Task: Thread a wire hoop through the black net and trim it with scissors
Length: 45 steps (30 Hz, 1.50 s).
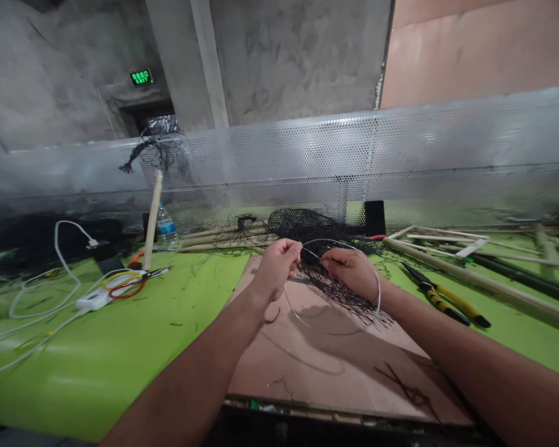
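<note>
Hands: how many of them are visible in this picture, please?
2. The left hand pinches the wire hoop near its upper left; the right hand is just to the right, in front of the black net. No others show.

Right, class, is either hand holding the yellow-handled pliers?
No, the pliers lie on the green table, apart from the left hand and the right hand.

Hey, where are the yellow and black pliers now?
In the head view, the pliers lie on the green table, right of the right hand and beside the long pale pole.
</note>
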{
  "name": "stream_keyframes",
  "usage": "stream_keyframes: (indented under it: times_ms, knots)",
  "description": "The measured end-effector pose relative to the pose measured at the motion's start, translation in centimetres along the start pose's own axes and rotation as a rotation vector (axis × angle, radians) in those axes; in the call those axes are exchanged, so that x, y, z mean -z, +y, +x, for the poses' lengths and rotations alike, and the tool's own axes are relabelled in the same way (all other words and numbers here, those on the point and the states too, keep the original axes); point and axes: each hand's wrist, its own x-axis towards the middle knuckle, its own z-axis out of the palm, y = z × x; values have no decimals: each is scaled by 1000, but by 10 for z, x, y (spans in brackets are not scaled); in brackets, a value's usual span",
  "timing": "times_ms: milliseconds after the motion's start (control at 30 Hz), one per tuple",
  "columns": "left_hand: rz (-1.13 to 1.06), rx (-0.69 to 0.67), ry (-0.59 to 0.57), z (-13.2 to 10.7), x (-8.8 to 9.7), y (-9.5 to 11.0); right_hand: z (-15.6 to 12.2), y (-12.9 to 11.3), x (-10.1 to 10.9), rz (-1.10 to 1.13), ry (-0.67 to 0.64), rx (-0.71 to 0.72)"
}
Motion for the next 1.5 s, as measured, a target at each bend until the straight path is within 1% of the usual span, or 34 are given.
stream_keyframes:
  times_ms: [133,267,367,433,533,633,767,800,867,933,1033,1133,1233,1333,1500]
  knots:
    - [1,-15,-7,-1,-1,1,-2,4,-3,96,-57,-31]
    - [6,6,-22,-2,-2,2,-2,6,-3,136,-61,-8]
    - [7,31,-65,-3,0,3,-2,6,-1,134,-51,4]
    - [3,55,-124,-3,1,3,-1,6,1,110,-57,26]
    - [12,95,-239,-6,3,3,0,7,5,38,-77,99]
    - [99,126,-326,-10,2,3,4,12,10,-60,-67,199]
    - [190,184,-347,-13,-2,-1,9,16,21,-256,50,281]
    - [198,209,-352,-13,-3,-2,9,14,24,-311,63,286]
    - [211,258,-359,-12,-5,-5,9,5,31,-418,46,271]
    - [219,306,-360,-10,-7,-9,6,-9,37,-527,29,241]
    - [229,357,-354,-6,-7,-15,0,-32,39,-670,48,231]
    - [253,332,-317,-3,-7,-22,-5,-49,35,-754,54,236]
    - [275,301,-249,-2,-8,-27,-10,-57,27,-788,45,223]
    - [270,277,-178,-1,-10,-27,-16,-62,16,-781,26,226]
    - [266,220,-36,-2,-6,-15,-24,-65,-6,-690,-11,181]
